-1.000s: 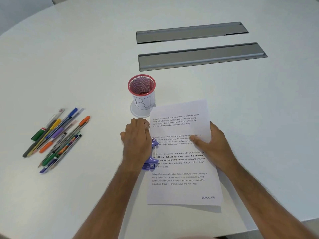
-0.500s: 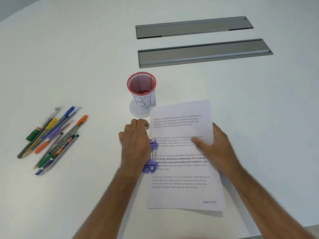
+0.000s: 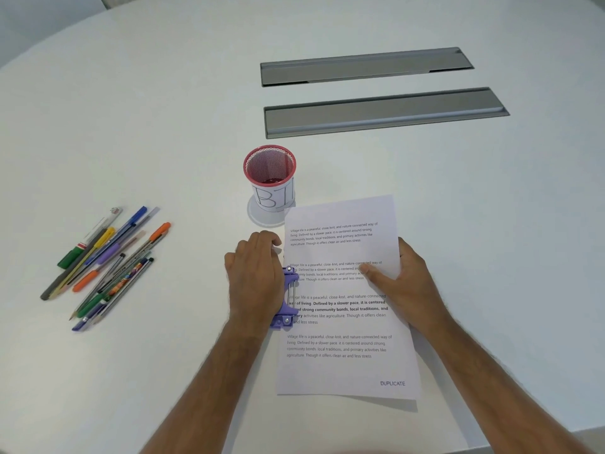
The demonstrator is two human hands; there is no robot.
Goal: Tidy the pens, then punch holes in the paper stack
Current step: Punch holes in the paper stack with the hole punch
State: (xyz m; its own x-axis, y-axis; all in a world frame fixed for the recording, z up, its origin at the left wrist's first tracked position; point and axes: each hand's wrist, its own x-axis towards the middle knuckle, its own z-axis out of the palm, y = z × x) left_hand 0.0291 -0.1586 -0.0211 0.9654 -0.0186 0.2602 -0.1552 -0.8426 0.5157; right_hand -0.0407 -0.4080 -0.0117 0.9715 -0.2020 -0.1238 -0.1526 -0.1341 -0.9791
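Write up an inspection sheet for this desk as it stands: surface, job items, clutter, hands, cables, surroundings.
Surface: white rounded table, two grey recessed panels.
Job's things: pens lie loose in a pile at left; red mesh pen cup holds no pens; paper stack has its left edge in the purple hole punch.
Clutter: nothing seen.
Hands: left hand rests on the punch; right hand holds the paper's right edge, thumb on top.
Cables: nothing seen.
Surroundings: grey floor patch beyond the table's far edge.
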